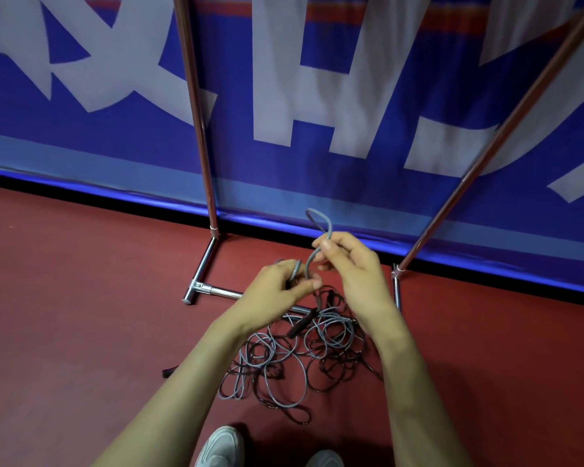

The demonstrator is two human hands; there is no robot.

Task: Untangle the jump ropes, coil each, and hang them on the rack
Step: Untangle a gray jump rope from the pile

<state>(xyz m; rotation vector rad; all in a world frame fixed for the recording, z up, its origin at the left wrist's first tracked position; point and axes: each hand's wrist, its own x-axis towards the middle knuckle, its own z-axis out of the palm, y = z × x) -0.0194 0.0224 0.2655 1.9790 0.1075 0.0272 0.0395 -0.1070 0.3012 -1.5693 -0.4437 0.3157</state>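
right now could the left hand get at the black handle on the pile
Probably yes: the black handle lies exposed close beneath the left hand, though that hand grips the grey rope.
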